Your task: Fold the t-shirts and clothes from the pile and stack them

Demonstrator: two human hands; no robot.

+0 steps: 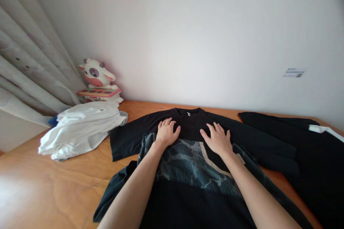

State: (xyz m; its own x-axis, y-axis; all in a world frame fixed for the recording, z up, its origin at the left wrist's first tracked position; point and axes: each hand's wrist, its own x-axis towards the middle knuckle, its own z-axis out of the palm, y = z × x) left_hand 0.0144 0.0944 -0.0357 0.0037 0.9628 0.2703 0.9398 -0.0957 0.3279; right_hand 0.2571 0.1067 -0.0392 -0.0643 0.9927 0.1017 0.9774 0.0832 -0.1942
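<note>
A black T-shirt point(192, 125) with a blue-green patterned band point(185, 162) and a light-edged pocket lies spread on the wooden table point(53, 186). My left hand point(167, 133) rests flat on its upper chest, left of the neckline, fingers apart. On the other side of the neckline, my right hand point(218, 139) also lies on the black cloth with spread fingers, above the pocket. Neither hand grips anything. The sleeves reach out to both sides, and my forearms cover part of the lower cloth.
White clothes point(80, 127) are heaped at the left, in front of a toy cow with a keyboard point(98, 82). More black clothing point(317, 164) lies at the right. A wall point(188, 43) stands behind the table, with a curtain point(29, 53) at the left.
</note>
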